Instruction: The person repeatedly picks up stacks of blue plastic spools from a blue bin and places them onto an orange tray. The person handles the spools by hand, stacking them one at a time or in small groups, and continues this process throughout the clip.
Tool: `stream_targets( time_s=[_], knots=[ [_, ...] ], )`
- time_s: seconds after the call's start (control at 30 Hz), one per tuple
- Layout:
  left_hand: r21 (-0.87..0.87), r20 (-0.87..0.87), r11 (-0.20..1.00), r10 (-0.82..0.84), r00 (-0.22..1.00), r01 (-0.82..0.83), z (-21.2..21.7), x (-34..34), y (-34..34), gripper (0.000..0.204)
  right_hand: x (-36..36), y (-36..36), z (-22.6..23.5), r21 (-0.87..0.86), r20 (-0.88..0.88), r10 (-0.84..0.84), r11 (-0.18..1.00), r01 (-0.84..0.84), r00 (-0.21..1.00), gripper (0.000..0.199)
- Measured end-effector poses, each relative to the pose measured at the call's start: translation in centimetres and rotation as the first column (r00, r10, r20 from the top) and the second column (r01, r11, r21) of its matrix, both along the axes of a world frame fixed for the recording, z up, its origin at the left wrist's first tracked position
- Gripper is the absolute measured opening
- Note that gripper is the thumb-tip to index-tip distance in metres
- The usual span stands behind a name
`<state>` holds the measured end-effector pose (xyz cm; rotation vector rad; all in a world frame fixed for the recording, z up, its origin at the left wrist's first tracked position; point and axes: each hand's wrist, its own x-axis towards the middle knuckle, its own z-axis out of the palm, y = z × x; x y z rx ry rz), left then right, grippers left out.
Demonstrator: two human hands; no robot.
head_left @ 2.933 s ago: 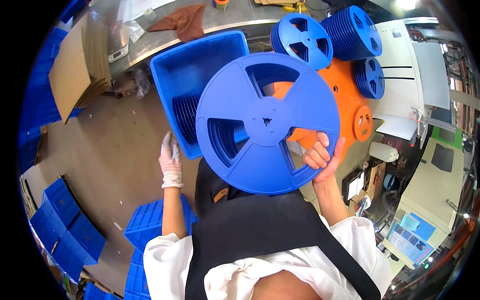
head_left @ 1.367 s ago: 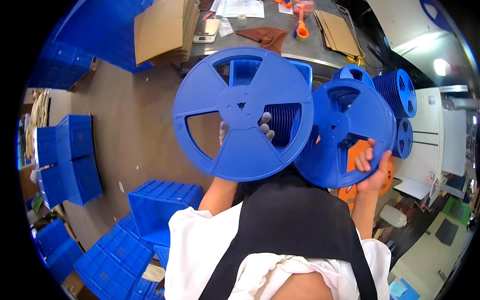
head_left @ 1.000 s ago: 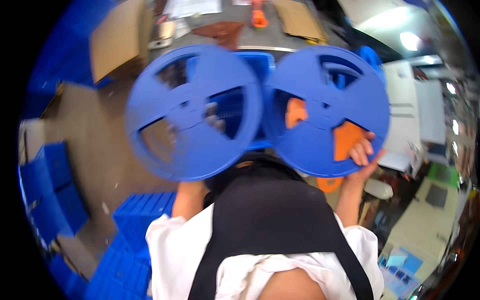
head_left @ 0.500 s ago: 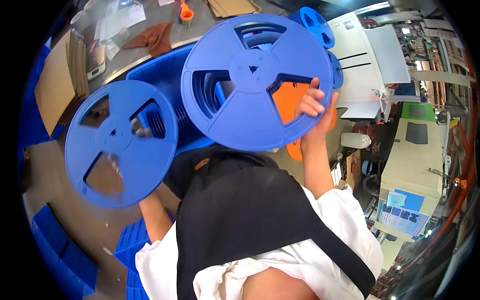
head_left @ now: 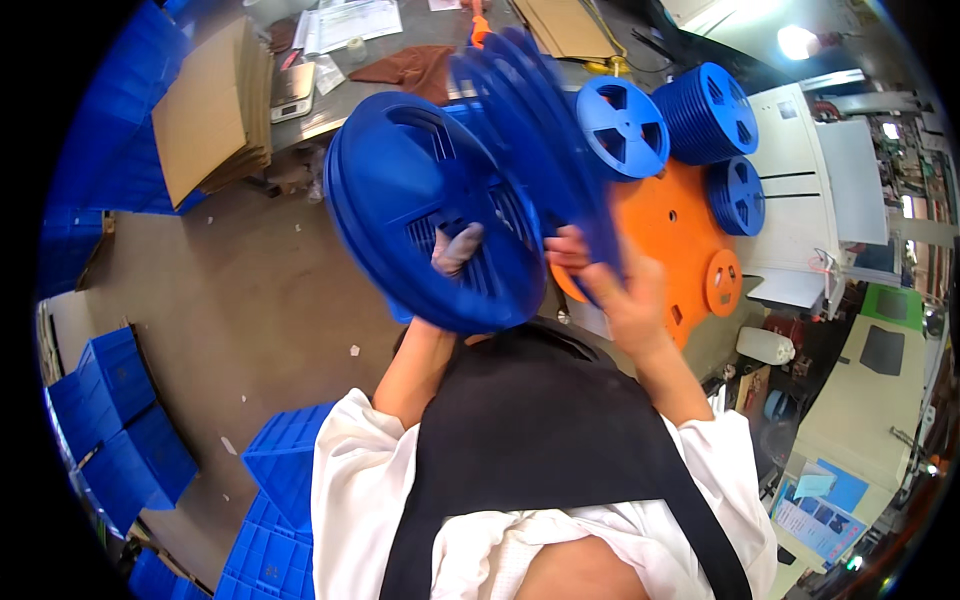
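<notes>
In front of a person in a black apron over white sleeves, two large blue plastic reels are being held up at chest height, one in each of the hands. The left hand (head_left: 455, 250), wearing a pale glove, is reaching through a spoke opening of the left reel (head_left: 430, 210), its fingers curling around a spoke near the hub, so that the reel is standing nearly on edge and tilting toward the camera. The right hand (head_left: 610, 285), bare, is gripping the right reel (head_left: 535, 130) low on its rim, thumb and fingers closing over the flange; this reel is blurring with motion and leaning against or just beside the other, and whether they are touching cannot be told. Both look empty, thin-walled and light, stiff across the hub but likely to be flexing at the wide flanges, and smooth enough to be slipping in a loose grip; a spoke near the hub or the rim is offering the surest hold, and a knock on the edge is looking like the main risk. Beyond the hands, an orange reel (head_left: 685, 235) is lying flat, with smaller blue reels (head_left: 622, 125) and a stack of blue reels (head_left: 712, 112) standing near it. Farther off, cardboard sheets (head_left: 210, 115) are leaning at the desk (head_left: 400, 40), and blue crates (head_left: 115, 420) are sitting on the floor to the left.
</notes>
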<state>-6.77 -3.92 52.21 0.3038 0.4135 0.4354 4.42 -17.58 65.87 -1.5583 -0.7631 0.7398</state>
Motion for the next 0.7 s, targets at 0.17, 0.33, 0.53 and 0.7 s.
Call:
stream_targets(
  time_s=[0.17,0.33,0.53,0.7],
  knots=[
    [-0.433,0.336,0.886,-0.008,0.942,0.162,0.9,-4.1,1.8,0.072,3.9,-3.3,-0.4,-0.105,-0.103,-0.447,0.893,0.437,0.888,0.034],
    [-0.457,0.568,0.852,0.059,0.821,0.255,-0.8,-5.1,2.2,0.076,5.6,-7.1,-3.6,-0.142,-0.154,-0.617,0.787,0.600,0.772,0.043],
    [-0.411,0.480,0.896,0.056,0.876,0.168,0.2,-5.4,2.6,0.075,8.5,-12.8,-4.1,-0.007,-0.419,-0.632,0.720,0.694,0.652,0.051],
    [-0.398,0.641,0.905,0.154,0.752,0.154,-0.2,-5.1,3.6,0.066,8.3,-14.5,-4.3,0.159,-0.640,-0.490,0.669,0.726,0.592,0.052]
  ],
)
